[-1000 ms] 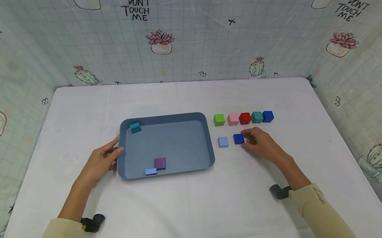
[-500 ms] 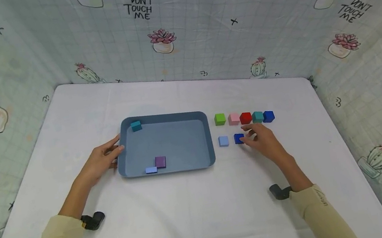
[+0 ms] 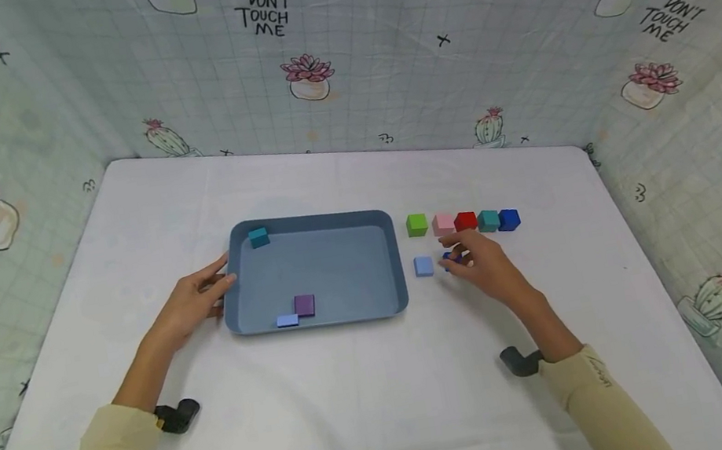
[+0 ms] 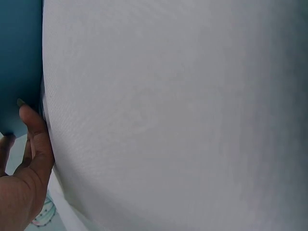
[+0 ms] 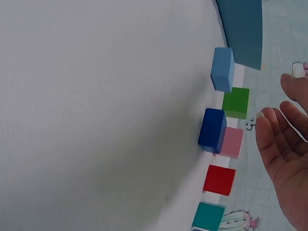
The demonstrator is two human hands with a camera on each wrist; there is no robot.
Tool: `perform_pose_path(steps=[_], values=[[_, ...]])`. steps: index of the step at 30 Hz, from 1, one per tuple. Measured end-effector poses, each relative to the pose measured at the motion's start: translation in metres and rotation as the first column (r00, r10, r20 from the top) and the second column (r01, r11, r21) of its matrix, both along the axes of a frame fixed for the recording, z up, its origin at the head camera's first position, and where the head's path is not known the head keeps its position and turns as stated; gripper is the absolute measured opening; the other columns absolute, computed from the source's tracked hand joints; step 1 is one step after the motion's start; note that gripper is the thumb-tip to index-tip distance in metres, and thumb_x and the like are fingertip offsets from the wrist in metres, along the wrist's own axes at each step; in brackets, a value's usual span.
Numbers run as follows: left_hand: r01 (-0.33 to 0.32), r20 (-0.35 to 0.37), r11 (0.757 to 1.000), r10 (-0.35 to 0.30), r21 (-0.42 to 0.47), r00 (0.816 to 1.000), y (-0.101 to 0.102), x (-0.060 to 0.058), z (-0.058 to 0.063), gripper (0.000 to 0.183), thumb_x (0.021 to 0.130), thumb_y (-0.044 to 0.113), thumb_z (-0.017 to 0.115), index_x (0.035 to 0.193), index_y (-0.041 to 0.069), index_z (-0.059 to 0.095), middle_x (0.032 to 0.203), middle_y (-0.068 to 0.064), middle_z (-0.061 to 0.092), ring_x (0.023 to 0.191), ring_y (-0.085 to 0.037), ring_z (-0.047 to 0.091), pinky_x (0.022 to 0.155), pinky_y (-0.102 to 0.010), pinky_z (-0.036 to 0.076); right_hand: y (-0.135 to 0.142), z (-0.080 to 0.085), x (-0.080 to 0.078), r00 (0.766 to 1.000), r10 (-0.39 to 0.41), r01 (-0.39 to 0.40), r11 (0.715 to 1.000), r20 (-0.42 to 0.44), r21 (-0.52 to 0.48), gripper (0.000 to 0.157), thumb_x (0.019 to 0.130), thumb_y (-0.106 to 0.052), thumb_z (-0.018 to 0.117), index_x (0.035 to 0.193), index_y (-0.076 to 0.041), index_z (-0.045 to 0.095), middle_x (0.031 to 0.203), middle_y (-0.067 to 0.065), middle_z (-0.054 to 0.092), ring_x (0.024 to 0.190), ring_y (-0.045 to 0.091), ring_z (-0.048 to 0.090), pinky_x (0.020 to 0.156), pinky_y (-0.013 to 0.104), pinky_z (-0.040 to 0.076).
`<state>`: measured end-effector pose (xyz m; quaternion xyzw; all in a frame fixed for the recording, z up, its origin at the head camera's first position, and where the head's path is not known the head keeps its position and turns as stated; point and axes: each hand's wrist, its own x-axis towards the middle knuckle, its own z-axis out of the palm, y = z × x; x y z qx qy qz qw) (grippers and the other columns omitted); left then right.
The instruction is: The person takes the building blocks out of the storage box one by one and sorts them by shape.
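My left hand [image 3: 193, 305] holds the left edge of a blue-grey tray [image 3: 331, 219], its thumb at the rim. Inside lie a teal block [image 3: 259, 238], a purple block [image 3: 305, 305] and a light blue block [image 3: 287, 321]. My right hand [image 3: 486, 265] hovers above a dark blue block [image 5: 212, 130], thumb and fingers apart. It hides most of that block in the head view. In the right wrist view a gap separates the hand from the blocks. Left of the dark blue block stands a light blue cube [image 3: 423, 266].
Behind these two blocks runs a row: a green cube [image 3: 416, 224], a pink cube [image 3: 443, 224], a red cube [image 3: 465, 220], a teal cube [image 3: 488, 220] and another blue cube [image 3: 509, 219]. A white cloth covers the table [image 3: 362, 400]; patterned fabric [image 3: 376, 55] hangs around it.
My right hand has shifted slightly left, from the right side of the dark blue block to over it. My left hand stays at the tray, and the blocks have not moved.
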<state>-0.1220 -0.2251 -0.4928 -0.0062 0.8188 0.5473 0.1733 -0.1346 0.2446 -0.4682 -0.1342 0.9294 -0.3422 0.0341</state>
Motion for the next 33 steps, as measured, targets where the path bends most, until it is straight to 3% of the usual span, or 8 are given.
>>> perform_pose_path(steps=[9,14,21,33], values=[[0.002,-0.001,1.000,-0.002,-0.021,1.000,0.000,0.000,0.000,0.064,0.097,0.037,0.051,0.151,0.019,0.021,0.143,-0.028,0.032,0.115,-0.041,0.050,0.076,-0.034,0.053,-0.014,0.005,0.001,0.994,0.101,-0.103,0.994,-0.048,-0.036,0.039,0.086,-0.014,0.071,0.121,-0.008,0.056,0.111,0.011,0.062,0.089,0.016,0.058,0.077,0.031,0.053],[0.000,-0.013,1.000,0.000,-0.031,1.000,0.001,0.001,0.001,0.062,0.098,0.034,0.051,0.151,0.018,0.022,0.143,-0.027,0.033,0.114,-0.041,0.051,0.076,-0.034,0.053,-0.024,0.011,0.001,0.982,0.171,-0.177,0.982,-0.085,-0.070,0.038,0.087,-0.013,0.069,0.121,-0.004,0.056,0.112,0.013,0.061,0.092,0.018,0.059,0.078,0.035,0.052],[0.003,-0.010,1.000,-0.003,-0.019,1.000,0.001,0.002,0.001,0.064,0.097,0.036,0.052,0.151,0.017,0.022,0.142,-0.028,0.034,0.115,-0.042,0.049,0.075,-0.033,0.053,-0.033,0.013,0.004,0.976,0.198,-0.205,0.975,-0.095,-0.080,0.039,0.085,-0.006,0.070,0.122,-0.004,0.056,0.113,0.013,0.060,0.094,0.019,0.059,0.077,0.036,0.053],[0.011,-0.009,1.000,-0.011,0.000,1.000,0.002,0.001,-0.001,0.063,0.098,0.035,0.051,0.151,0.018,0.020,0.142,-0.029,0.033,0.115,-0.042,0.049,0.076,-0.032,0.053,-0.053,0.015,0.001,0.970,0.233,-0.238,0.969,-0.073,-0.073,0.041,0.086,-0.009,0.070,0.124,-0.004,0.056,0.113,0.009,0.060,0.093,0.017,0.060,0.078,0.028,0.052]])
